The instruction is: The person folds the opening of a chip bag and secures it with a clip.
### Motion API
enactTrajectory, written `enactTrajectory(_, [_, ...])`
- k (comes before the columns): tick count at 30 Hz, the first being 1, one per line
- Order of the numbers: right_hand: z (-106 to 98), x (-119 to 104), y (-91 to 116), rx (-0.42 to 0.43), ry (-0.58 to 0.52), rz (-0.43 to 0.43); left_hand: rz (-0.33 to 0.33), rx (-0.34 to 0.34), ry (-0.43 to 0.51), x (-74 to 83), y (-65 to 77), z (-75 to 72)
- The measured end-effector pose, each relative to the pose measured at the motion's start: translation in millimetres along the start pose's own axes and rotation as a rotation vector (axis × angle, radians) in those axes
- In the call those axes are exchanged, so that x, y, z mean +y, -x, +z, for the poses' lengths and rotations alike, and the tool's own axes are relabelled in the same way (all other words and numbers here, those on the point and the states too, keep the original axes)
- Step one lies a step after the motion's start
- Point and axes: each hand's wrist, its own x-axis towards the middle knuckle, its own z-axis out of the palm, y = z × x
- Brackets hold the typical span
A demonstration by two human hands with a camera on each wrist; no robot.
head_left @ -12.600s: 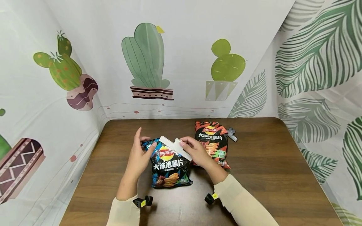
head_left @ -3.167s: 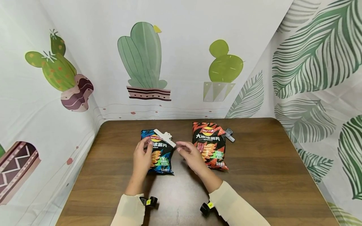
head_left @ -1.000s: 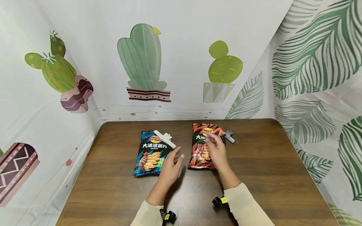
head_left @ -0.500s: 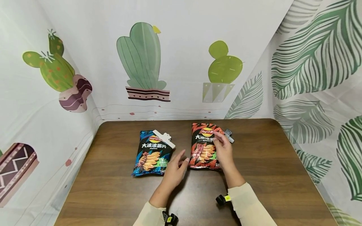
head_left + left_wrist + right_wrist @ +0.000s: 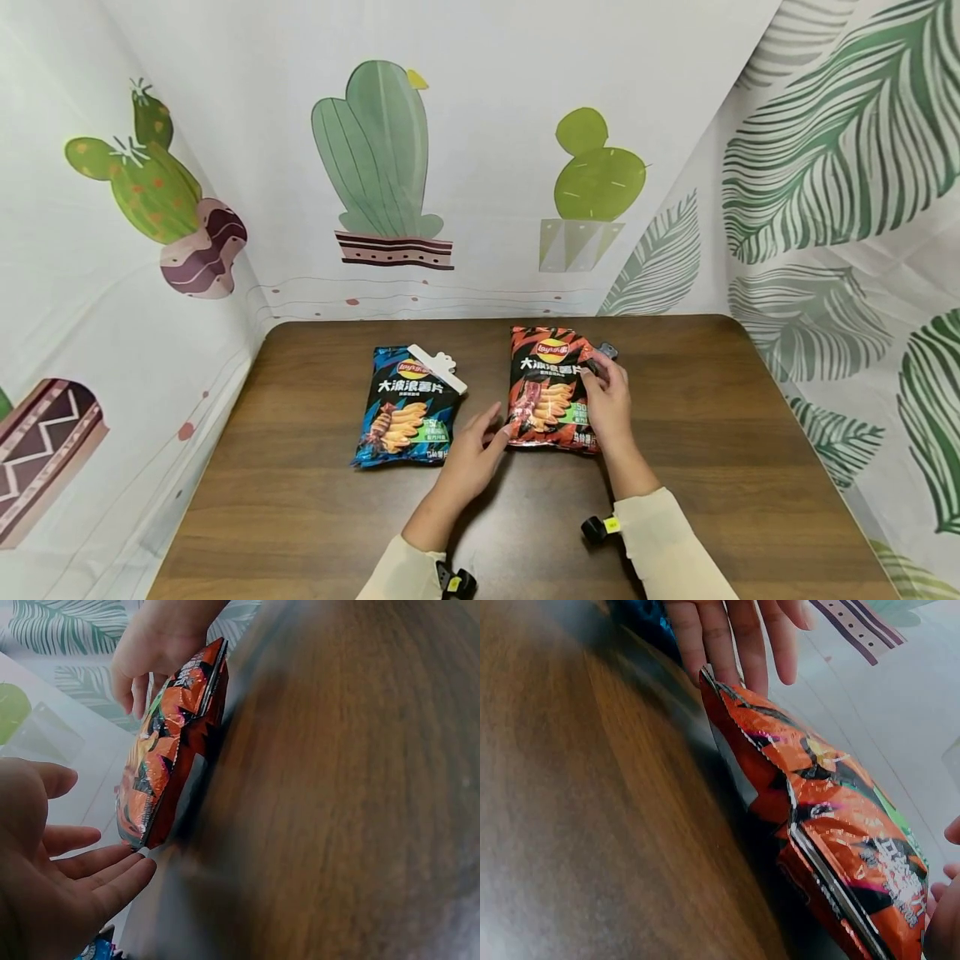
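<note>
Left of centre, blue chip bag lies on the table, front up, long axis near up-down in the frame, top tipped slightly right. White clip sits slantwise over its upper right corner.

Centre: left hand, grip apart, fingertips at the lower left corner of the red chip bag; contact or just short, can't tell.

Right of centre: that red bag, front up, printed top toward upper frame edge, long axis nearly vertical in frame. Right hand at its right edge; can't tell if grip is clamped on it. Grey clip pokes out just above the fingers.

Change: right hand has shifted off the bag's front to that edge, so hands now flank it. Reads as red bag in work, blue one parked.
</note>
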Motion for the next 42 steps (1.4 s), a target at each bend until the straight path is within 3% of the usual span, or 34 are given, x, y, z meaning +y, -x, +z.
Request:
enactTrajectory(9, [-6, 3, -2, -0.002, -0.024, 0.041, 0.009, -0.007, 0.011, -1.4, -0.7, 5.0])
enactTrajectory(13, [-8, 2, -3, -0.013, -0.045, 0.099, 0.018, -0.005, 0.018, -1.5, -0.2, 6.7])
enactTrajectory(19, [-9, 3, -4, -0.049, -0.107, 0.192, 0.036, 0.005, 0.022, -5.4, 0.1, 10.0])
enactTrajectory(27, [-10, 3, -3, -0.130, -0.118, 0.242, 0.027, 0.010, 0.039, -6.9, -0.1, 11.2])
enactTrajectory(32, [-9, 2, -2, -0.142, -0.188, 0.245, 0.016, 0.010, 0.030, -6.9, 0.2, 12.0])
enactTrajectory(42, [-7, 3, -4, -0.066, -0.241, 0.194, 0.024, 0.030, -0.006, -5.6, 1.7, 13.2])
